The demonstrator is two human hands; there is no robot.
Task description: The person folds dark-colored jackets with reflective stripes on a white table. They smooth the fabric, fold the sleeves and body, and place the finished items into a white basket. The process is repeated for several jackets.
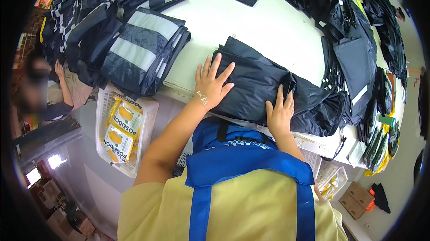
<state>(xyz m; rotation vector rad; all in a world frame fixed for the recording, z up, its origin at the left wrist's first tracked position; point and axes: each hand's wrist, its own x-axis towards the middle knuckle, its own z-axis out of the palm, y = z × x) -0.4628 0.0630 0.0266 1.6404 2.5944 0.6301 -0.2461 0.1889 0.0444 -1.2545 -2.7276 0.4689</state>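
A dark, shiny waterproof garment [253, 82] lies partly folded on the white table in front of me. My left hand [212, 81] rests flat on its left end with the fingers spread. At the fold near its right end, my right hand [280, 108] presses down with fingers stretched out. Beyond that hand, the loose part of the dark fabric [316, 106] bunches up to the right. Left of the garment stands a stack of folded dark garments with grey reflective bands [142, 52].
More dark garments [309, 1] are heaped at the far right. A white basket with yellow packages [101, 124] stands below the table's left edge, another basket [333, 180] below right. A person [62, 88] sits at the left. Cardboard boxes [356, 199] lie at lower right.
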